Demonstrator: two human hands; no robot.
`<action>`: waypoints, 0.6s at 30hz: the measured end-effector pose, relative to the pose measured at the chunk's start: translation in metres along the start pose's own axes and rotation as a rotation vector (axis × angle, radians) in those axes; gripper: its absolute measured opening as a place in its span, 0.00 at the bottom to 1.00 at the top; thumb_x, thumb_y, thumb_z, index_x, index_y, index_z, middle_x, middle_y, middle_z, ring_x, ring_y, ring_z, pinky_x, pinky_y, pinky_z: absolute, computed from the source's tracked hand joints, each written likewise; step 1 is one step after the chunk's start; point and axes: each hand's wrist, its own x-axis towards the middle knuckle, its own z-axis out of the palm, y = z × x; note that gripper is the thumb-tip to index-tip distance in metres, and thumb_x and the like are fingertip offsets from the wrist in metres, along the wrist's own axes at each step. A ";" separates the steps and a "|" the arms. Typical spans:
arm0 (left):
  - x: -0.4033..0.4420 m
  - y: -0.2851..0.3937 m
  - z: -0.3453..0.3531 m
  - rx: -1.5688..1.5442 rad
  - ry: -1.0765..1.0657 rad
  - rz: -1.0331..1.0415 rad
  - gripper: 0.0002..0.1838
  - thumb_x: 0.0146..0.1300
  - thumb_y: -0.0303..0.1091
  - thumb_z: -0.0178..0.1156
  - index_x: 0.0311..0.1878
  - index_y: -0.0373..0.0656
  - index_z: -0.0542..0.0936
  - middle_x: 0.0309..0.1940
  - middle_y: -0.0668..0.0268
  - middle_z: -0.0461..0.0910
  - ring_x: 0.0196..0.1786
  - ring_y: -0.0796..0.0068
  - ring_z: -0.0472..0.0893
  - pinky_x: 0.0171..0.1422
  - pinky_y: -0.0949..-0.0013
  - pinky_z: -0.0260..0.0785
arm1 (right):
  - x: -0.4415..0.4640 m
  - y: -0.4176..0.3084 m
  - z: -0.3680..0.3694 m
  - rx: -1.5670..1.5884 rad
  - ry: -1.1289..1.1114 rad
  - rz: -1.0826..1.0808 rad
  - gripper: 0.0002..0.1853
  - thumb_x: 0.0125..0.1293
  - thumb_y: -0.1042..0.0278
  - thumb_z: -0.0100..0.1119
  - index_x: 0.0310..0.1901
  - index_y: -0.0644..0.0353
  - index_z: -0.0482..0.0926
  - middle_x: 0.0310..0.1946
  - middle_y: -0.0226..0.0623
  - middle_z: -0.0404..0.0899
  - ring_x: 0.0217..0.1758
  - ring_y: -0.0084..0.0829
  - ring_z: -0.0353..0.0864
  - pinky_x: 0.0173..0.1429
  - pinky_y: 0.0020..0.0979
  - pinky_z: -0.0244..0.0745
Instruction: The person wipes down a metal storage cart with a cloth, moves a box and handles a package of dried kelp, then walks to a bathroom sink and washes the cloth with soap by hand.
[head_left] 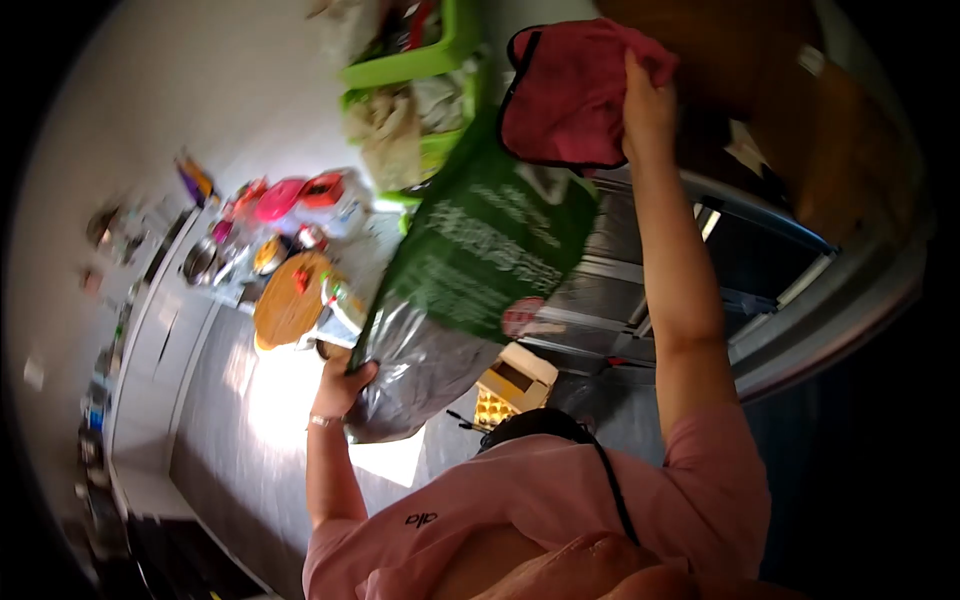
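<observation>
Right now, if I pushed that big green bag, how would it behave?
It would likely give way and crumple, since the green bag looks thin and shows wrinkles near the left hand. It might feel slippery, judging by the bright glints on its greyish lower part. Its weight I can't tell.

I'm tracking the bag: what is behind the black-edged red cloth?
The printed green plastic bag runs behind the black-edged red cloth in the right hand; the bag's end there is covered, so unseen.
</observation>
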 end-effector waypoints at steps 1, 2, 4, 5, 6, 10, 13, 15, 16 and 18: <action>0.003 -0.002 -0.003 -0.030 0.020 0.019 0.07 0.56 0.28 0.61 0.36 0.34 0.79 0.28 0.76 0.75 0.34 0.84 0.70 0.40 0.77 0.65 | 0.003 -0.022 -0.018 0.103 -0.034 0.022 0.15 0.63 0.62 0.56 0.49 0.60 0.73 0.45 0.31 0.75 0.46 0.24 0.73 0.49 0.26 0.68; 0.011 0.002 -0.002 -0.061 0.040 0.037 0.07 0.56 0.29 0.62 0.36 0.35 0.79 0.29 0.75 0.75 0.34 0.84 0.71 0.40 0.76 0.65 | 0.005 -0.038 -0.037 0.075 -0.001 -0.007 0.15 0.63 0.62 0.56 0.49 0.60 0.73 0.45 0.31 0.75 0.46 0.24 0.73 0.49 0.26 0.68; 0.021 0.028 0.015 -0.096 0.240 0.107 0.09 0.57 0.32 0.62 0.38 0.38 0.78 0.31 0.74 0.76 0.32 0.82 0.72 0.39 0.76 0.66 | 0.002 -0.063 -0.069 0.128 0.091 0.103 0.18 0.63 0.63 0.56 0.51 0.63 0.72 0.48 0.34 0.76 0.48 0.27 0.76 0.52 0.28 0.70; 0.036 0.040 0.019 0.014 0.294 0.175 0.12 0.57 0.33 0.62 0.41 0.38 0.77 0.35 0.72 0.77 0.35 0.81 0.73 0.42 0.75 0.66 | -0.004 -0.078 -0.086 0.077 0.122 0.151 0.21 0.62 0.62 0.58 0.53 0.62 0.70 0.51 0.36 0.74 0.52 0.28 0.75 0.55 0.30 0.70; 0.047 0.055 0.029 0.078 0.414 0.224 0.16 0.58 0.36 0.62 0.46 0.37 0.76 0.39 0.70 0.76 0.39 0.79 0.73 0.46 0.75 0.65 | -0.009 -0.086 -0.104 0.065 0.142 0.144 0.21 0.62 0.62 0.58 0.53 0.62 0.70 0.51 0.36 0.74 0.52 0.28 0.75 0.55 0.30 0.70; 0.094 0.144 0.080 -0.607 0.283 0.371 0.21 0.60 0.37 0.60 0.52 0.36 0.72 0.43 0.67 0.75 0.44 0.75 0.74 0.52 0.71 0.65 | -0.035 -0.119 -0.179 0.192 0.230 0.281 0.24 0.61 0.60 0.59 0.54 0.65 0.69 0.51 0.40 0.75 0.51 0.30 0.76 0.56 0.30 0.71; 0.129 0.223 0.142 -0.770 0.256 0.461 0.16 0.61 0.35 0.58 0.49 0.37 0.74 0.37 0.69 0.76 0.38 0.78 0.75 0.45 0.74 0.67 | -0.063 -0.150 -0.227 0.169 0.366 0.381 0.24 0.62 0.60 0.57 0.56 0.66 0.68 0.52 0.42 0.74 0.52 0.35 0.76 0.56 0.34 0.73; 0.167 0.260 0.178 -0.853 0.121 0.528 0.20 0.58 0.31 0.61 0.53 0.35 0.70 0.44 0.64 0.76 0.45 0.73 0.75 0.52 0.71 0.67 | -0.081 -0.164 -0.257 0.148 0.362 0.366 0.26 0.63 0.58 0.56 0.57 0.66 0.67 0.54 0.44 0.73 0.53 0.36 0.76 0.57 0.36 0.73; 0.173 0.287 0.202 -0.910 0.096 0.535 0.19 0.58 0.29 0.61 0.52 0.36 0.71 0.43 0.65 0.76 0.44 0.74 0.76 0.50 0.71 0.68 | -0.090 -0.173 -0.269 0.153 0.413 0.364 0.24 0.62 0.61 0.57 0.55 0.65 0.68 0.52 0.44 0.73 0.52 0.36 0.76 0.55 0.36 0.74; 0.205 0.326 0.245 -0.975 -0.014 0.595 0.18 0.58 0.29 0.61 0.50 0.36 0.72 0.42 0.64 0.77 0.42 0.73 0.77 0.48 0.70 0.70 | -0.105 -0.193 -0.294 0.152 0.465 0.358 0.22 0.62 0.63 0.58 0.54 0.65 0.69 0.50 0.43 0.74 0.51 0.35 0.77 0.53 0.36 0.75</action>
